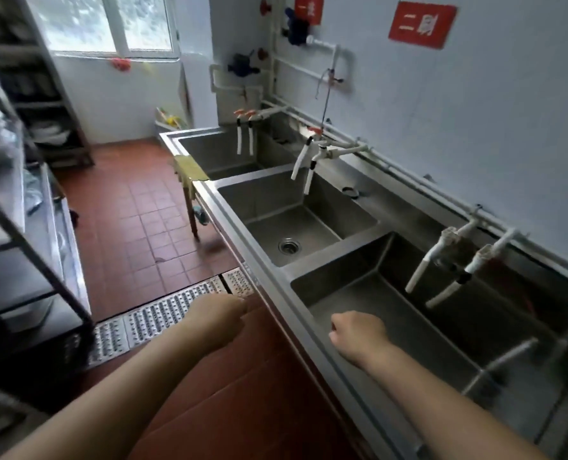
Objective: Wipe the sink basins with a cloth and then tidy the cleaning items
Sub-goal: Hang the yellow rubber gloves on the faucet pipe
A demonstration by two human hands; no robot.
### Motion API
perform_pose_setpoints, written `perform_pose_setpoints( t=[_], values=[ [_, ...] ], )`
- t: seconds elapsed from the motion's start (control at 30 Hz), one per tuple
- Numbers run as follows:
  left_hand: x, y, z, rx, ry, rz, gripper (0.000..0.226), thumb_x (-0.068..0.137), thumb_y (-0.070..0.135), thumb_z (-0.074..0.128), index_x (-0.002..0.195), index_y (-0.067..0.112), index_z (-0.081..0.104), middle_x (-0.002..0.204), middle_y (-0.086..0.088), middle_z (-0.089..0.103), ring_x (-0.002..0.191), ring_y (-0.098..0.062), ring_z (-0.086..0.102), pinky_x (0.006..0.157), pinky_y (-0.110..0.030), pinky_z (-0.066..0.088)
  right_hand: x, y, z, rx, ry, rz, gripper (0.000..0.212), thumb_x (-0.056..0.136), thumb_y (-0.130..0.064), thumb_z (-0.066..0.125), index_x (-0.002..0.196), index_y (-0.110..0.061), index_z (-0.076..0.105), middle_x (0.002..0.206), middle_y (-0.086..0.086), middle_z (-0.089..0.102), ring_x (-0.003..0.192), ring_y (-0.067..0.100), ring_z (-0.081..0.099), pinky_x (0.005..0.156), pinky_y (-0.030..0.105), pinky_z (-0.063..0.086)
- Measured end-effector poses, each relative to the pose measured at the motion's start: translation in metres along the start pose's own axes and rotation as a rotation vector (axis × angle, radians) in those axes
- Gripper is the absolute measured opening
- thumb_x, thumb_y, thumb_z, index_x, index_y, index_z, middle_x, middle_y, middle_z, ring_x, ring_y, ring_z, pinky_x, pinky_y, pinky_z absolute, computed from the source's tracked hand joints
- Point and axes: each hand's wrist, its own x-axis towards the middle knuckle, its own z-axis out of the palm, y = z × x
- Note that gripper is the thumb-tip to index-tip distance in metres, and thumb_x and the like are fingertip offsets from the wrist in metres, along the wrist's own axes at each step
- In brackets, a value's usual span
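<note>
Sink unit: three steel basins in a row along the right wall. Far basin (216, 151); middle basin (292, 220) with round drain (289, 246); near basin (392, 313), its right part crossed by a metal rack (515, 353) and cut off by the frame edge.

Front rim (243, 234): a continuous steel edge running from the far end toward the viewer, with red tiled floor (126, 210) open beside it.

Cloth (189, 169): yellowish, draped over the front rim at the far basin, hanging down outside; well apart from both hands.

Left hand (219, 318): over the floor just outside the rim, fingers curled under, holding nothing visible; fingertips hidden.

Right hand (359, 333): above the near basin, fingers curled, holding nothing visible.

Taps (304, 164): white pipe pairs over each basin.

Floor drain grate (163, 317): perforated metal, beside the left hand.

Shelving (27, 227): dark metal frame at left, narrowing the aisle; contents blurred.

Wall signs (422, 24): red, lettering hard to read.
</note>
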Motion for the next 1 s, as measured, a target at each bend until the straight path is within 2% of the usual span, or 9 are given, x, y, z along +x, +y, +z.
perform_pose_setpoints(
  t=[0.17, 0.3, 0.63, 0.83, 1.0],
  values=[
    [0.02, -0.059, 0.007, -0.045, 0.002, -0.082, 0.027, 0.088, 0.032, 0.047, 0.11, 0.022, 0.061, 0.112, 0.002, 0.066, 0.106, -0.022, 0.061, 0.077, -0.029, 0.047, 0.075, -0.045, -0.005, 0.018, -0.029, -0.116, 0.018, 0.093, -0.032, 0.043, 0.093, -0.019, 0.056, 0.089, 0.001, 0.06, 0.079, 0.021, 0.057, 0.067, 0.033, 0.048],
    [0.06, -0.109, 0.004, -0.026, -0.021, -0.165, 0.028, 0.089, 0.034, 0.044, 0.11, 0.022, 0.059, 0.111, 0.001, 0.066, 0.104, -0.025, 0.06, 0.071, -0.028, 0.043, 0.15, -0.071, -0.01, 0.004, -0.011, -0.161, 0.02, 0.092, -0.032, 0.043, 0.097, -0.019, 0.057, 0.096, 0.003, 0.062, 0.085, 0.024, 0.059, 0.064, 0.03, 0.039],
    [0.21, -0.226, -0.035, -0.073, 0.016, -0.261, 0.031, 0.093, 0.037, 0.044, 0.117, 0.025, 0.059, 0.115, 0.002, 0.066, 0.107, -0.023, 0.06, 0.083, -0.032, 0.051, 0.346, -0.118, -0.057, 0.108, 0.032, -0.191, 0.025, 0.091, -0.034, 0.042, 0.102, -0.02, 0.06, 0.106, 0.003, 0.064, 0.097, 0.026, 0.06, 0.068, 0.03, 0.04],
    [0.269, -0.278, -0.031, -0.154, 0.014, -0.303, 0.03, 0.092, 0.034, 0.044, 0.116, 0.028, 0.06, 0.116, 0.005, 0.066, 0.107, -0.019, 0.06, 0.084, -0.029, 0.05, 0.417, -0.147, -0.066, 0.143, 0.025, -0.224, 0.027, 0.091, -0.033, 0.043, 0.105, -0.02, 0.061, 0.107, 0.003, 0.065, 0.098, 0.026, 0.06, 0.069, 0.03, 0.039],
    [0.318, -0.331, -0.024, -0.187, -0.007, -0.279, 0.029, 0.092, 0.035, 0.045, 0.116, 0.028, 0.061, 0.117, 0.005, 0.065, 0.109, -0.019, 0.06, 0.086, -0.028, 0.05, 0.471, -0.166, -0.063, 0.14, -0.002, -0.153, 0.025, 0.09, -0.035, 0.044, 0.104, -0.022, 0.061, 0.107, 0.002, 0.065, 0.099, 0.026, 0.06, 0.072, 0.03, 0.042]
  ],
)
